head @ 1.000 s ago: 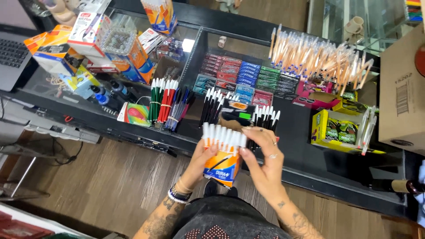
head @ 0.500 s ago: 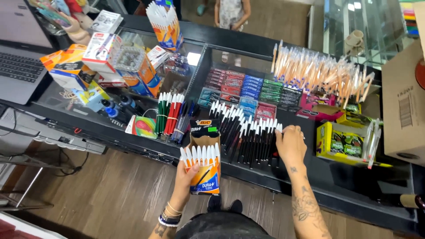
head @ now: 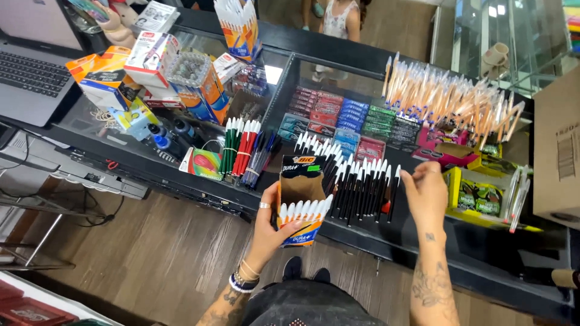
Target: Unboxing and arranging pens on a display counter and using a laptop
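Note:
My left hand (head: 269,226) grips a small open cardboard box (head: 300,202), orange and blue, with a row of white-capped pens standing along its front edge. It is held just in front of the black glass counter (head: 181,175). My right hand (head: 426,190) hovers flat over the counter, fingers loosely spread, its fingertips at the right end of a row of black pens with white caps (head: 356,181) laid on the glass. It holds nothing.
Bundles of green, red and blue pens (head: 244,151) lie left of the black ones. Orange pens (head: 450,99) fan out at the back right. Boxes of stationery (head: 151,66) and a laptop (head: 33,66) crowd the left; a cardboard carton (head: 556,151) stands right. A person stands beyond the counter.
My right hand left the pen box and reached onto the counter to the row of black pens. The left hand keeps the box, now holding fewer pens.

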